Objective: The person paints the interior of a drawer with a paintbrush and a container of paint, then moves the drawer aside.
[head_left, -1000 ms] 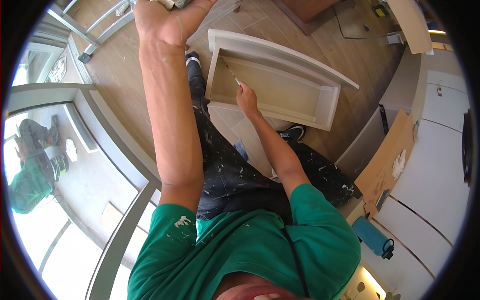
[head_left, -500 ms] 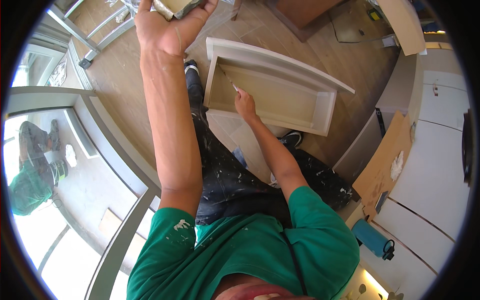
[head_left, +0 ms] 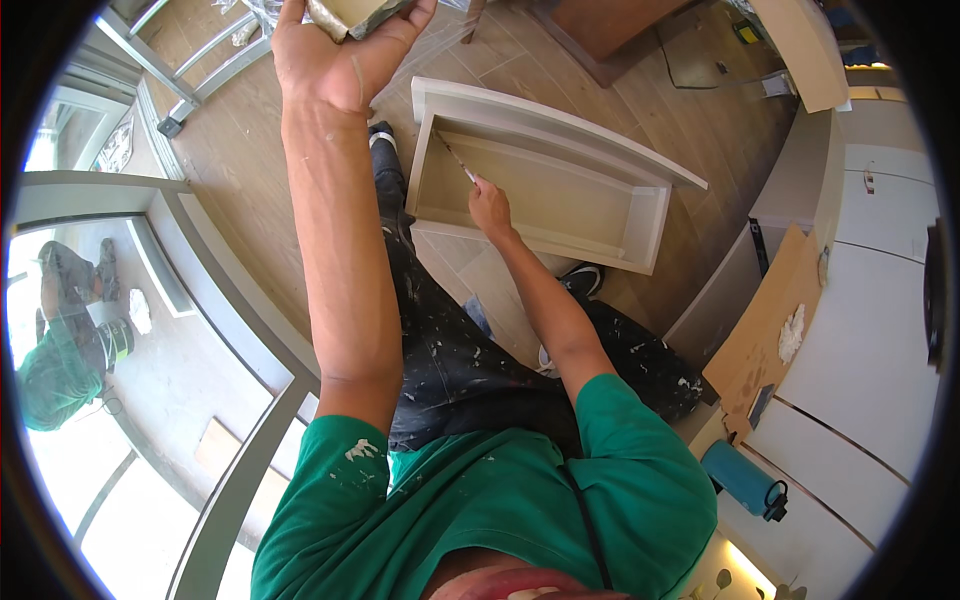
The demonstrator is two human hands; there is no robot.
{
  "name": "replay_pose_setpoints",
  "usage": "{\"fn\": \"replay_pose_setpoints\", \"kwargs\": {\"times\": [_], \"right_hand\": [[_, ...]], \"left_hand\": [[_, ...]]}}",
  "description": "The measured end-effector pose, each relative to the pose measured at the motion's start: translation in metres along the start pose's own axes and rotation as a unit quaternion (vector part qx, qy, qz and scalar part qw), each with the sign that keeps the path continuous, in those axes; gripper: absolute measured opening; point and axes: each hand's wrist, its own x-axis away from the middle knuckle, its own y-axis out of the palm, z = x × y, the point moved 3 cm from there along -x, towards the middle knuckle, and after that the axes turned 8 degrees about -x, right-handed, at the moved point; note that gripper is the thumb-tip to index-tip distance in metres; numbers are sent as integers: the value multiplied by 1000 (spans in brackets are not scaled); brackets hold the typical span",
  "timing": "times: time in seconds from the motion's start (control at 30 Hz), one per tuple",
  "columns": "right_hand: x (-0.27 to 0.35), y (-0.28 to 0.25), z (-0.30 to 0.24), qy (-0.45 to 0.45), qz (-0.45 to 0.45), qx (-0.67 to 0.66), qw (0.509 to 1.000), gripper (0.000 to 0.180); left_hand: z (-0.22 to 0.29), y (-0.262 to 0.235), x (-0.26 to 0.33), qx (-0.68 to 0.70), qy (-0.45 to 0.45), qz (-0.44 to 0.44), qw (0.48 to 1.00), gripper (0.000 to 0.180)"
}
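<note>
At the top edge, my left hand (head_left: pixel 335 65) holds a shallow, rough-edged container (head_left: pixel 358 14) with something pale cream in it. The frame cuts off its far part. My right hand (head_left: pixel 490 209) grips a thin paintbrush (head_left: pixel 458 161) by its handle. The brush tip points into the far left corner of a cream-coloured drawer (head_left: pixel 540 190), which lies on the floor with its open side up. Whether the tip touches the drawer wall is hard to make out.
A metal ladder (head_left: pixel 165 65) stands at the upper left, beside a glazed frame (head_left: pixel 255 310). To the right, a white cabinet surface (head_left: pixel 850 350) carries cardboard (head_left: pixel 770 310) and a crumpled white cloth (head_left: pixel 791 335). A teal bottle (head_left: pixel 740 478) lies lower right. A brown wooden piece (head_left: pixel 605 35) stands at the top.
Hardly anything differs. The view has shifted very slightly, and both hands keep their holds on the container and the paintbrush.
</note>
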Motion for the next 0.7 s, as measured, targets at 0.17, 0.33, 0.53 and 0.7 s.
{"fn": "replay_pose_setpoints", "kwargs": {"times": [0.17,0.33,0.53,0.7], "right_hand": [[-3,2,5,-17,16,5,1000,33],[-2,0,1,-13,16,1,1000,32],[-2,-2,5,-18,16,3,1000,32],[-2,-3,9,-29,19,1,999,32]], "left_hand": [[-1,2,0,3,-4,1,1000,53],[1,-1,-1,11,-2,-5,1000,53],[1,-1,-1,8,0,2,1000,53],[2,1,-1,6,4,8,1000,54]]}}
